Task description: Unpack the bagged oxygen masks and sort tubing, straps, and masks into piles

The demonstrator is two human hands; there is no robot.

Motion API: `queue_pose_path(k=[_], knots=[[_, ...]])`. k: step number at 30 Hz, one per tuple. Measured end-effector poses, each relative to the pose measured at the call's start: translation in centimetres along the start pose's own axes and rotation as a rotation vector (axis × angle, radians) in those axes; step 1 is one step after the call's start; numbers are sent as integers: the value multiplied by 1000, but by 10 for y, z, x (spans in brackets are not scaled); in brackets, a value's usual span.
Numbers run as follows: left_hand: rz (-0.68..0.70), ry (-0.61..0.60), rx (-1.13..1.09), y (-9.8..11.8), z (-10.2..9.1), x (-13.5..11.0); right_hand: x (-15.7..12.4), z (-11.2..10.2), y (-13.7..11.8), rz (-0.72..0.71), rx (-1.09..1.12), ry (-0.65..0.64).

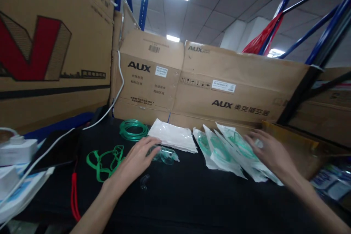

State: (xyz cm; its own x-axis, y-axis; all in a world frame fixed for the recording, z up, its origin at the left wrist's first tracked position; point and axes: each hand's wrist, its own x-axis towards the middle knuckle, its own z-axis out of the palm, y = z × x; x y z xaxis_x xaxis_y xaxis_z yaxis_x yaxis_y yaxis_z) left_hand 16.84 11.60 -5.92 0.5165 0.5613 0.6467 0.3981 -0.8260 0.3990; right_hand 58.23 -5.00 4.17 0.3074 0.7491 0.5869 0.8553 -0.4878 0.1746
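My left hand (141, 155) rests palm down at the left end of a clear, green-tinted plastic face mask (167, 155), thumb and fingers apart. Blurred by motion, my right hand (270, 150) is over the right side of the sealed pouches (222, 150), which hold green tubing and masks. A small pale, see-through piece (258, 143) shows at its fingers, too smeared to name. Left of my left hand lies a green strap (99, 164). Behind it is a coil of green tubing (133, 130). A small clear plastic piece (144, 181) lies nearer me on the black tabletop (192, 197).
White flat packaging (172, 134) lies behind the mask. Tall cardboard boxes (227, 87) wall off the back. A white cable (119, 76) runs down to the left, near white adapters (19, 150) and a red cord (74, 193). An open carton (293, 139) stands at right.
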Motion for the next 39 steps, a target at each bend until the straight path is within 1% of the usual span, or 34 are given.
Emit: queue_pose_path(k=[4, 6, 9, 11, 14, 17, 19, 21, 23, 24, 25, 27, 29, 30, 32, 34, 36, 37, 38, 39], knots=[[16, 7, -13, 0, -1, 1, 17, 32, -20, 21, -65, -186], [20, 7, -35, 0, -1, 2, 24, 45, -31, 39, -95, -273], [5, 11, -71, 2, -2, 5, 32, 54, -42, 59, -122, -360], [5, 22, -95, 8, -4, 7, 38, 52, -43, 77, -128, -381], [23, 52, -147, 26, -5, 8, 50, 35, -34, 119, -121, -368], [16, 46, -263, 57, 0, 9, 63, 3, -16, 147, -94, -301], [8, -9, -383, 81, 9, 10, 69, -25, -6, 146, -61, -225], [-12, -93, -532, 105, 22, 16, 69, -52, -4, 136, -21, -133], [-78, -185, -745, 125, 38, 28, 62, -75, -11, 92, 32, -57], [-136, -232, -887, 133, 45, 36, 56, -83, -19, 58, 66, -31], [-200, -276, -1043, 140, 53, 45, 47, -88, -29, 26, 102, -6], [-330, -333, -1339, 149, 66, 66, 28, -87, -56, -38, 182, 26], [-455, -362, -1594, 151, 75, 87, 7, -76, -88, -101, 277, 33], [-519, -348, -1677, 149, 78, 95, -3, -67, -105, -139, 334, 30], [-618, -272, -1742, 142, 82, 108, -19, -50, -138, -210, 464, 25], [-666, -170, -1714, 132, 82, 114, -29, -36, -163, -263, 611, 46], [-683, -104, -1674, 119, 80, 115, -36, -27, -176, -297, 777, 84], [-696, -75, -1657, 112, 78, 115, -39, -24, -176, -287, 860, 113], [-709, -45, -1642, 106, 75, 114, -41, -21, -173, -250, 942, 148], [-721, -17, -1628, 100, 72, 114, -42, -17, -167, -184, 1018, 187]])
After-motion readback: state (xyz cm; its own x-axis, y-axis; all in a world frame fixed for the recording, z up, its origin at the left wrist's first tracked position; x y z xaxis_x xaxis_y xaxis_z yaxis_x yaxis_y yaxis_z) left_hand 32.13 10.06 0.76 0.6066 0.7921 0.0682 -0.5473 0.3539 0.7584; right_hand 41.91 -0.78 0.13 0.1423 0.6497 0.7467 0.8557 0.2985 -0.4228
